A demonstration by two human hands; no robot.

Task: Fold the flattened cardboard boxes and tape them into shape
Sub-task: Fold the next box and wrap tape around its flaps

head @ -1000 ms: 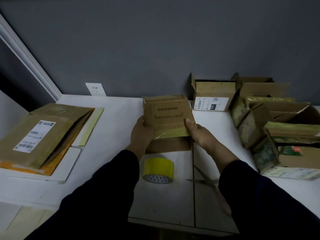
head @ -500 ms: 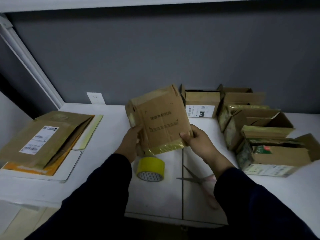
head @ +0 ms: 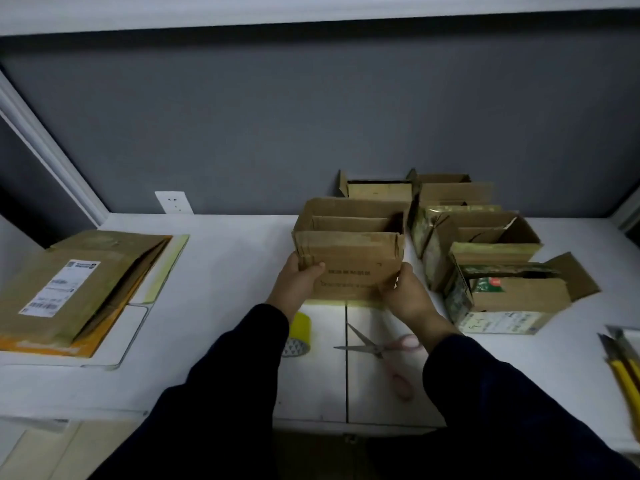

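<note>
Your left hand (head: 298,285) and right hand (head: 406,295) grip the box (head: 349,249) by its near corners, thumbs on its front. It stands open-topped on the table (head: 221,271) (tape (head: 300,332) and scissors (head: 379,351) lie just behind your wrists).

The cardboard box (head: 349,258) is matt brown corrugated board, creased at its left corner. The tape roll (head: 300,325) is glossy yellow plastic. The scissors (head: 377,349) have bare metal blades and smooth pink plastic handles. The table (head: 225,271) is smooth white. The flattened boxes (head: 114,258) are matt brown cardboard with a white paper label (head: 60,287).
</note>
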